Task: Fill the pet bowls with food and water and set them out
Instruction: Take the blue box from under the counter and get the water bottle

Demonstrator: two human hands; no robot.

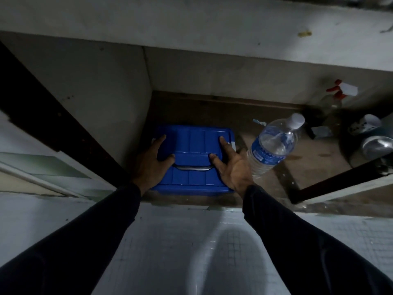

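A blue plastic storage box [192,141] with a ribbed lid and a grey handle sits on the floor of an open cabinet under a counter. My left hand [152,160] lies on the lid's left side, thumb near the handle. My right hand [230,165] lies on the lid's right side, fingers straight. Just right of the box stands a clear water bottle [274,145] with a white cap and blue label. At the far right a metal bowl [377,145] is partly hidden by the cabinet door.
The open cabinet door [340,179] juts out at the right. A spray bottle [338,92] with a red trigger and a white cup [365,124] stand at the back right. A dark door edge [53,111] runs at the left. White tiled floor [170,241] lies below me.
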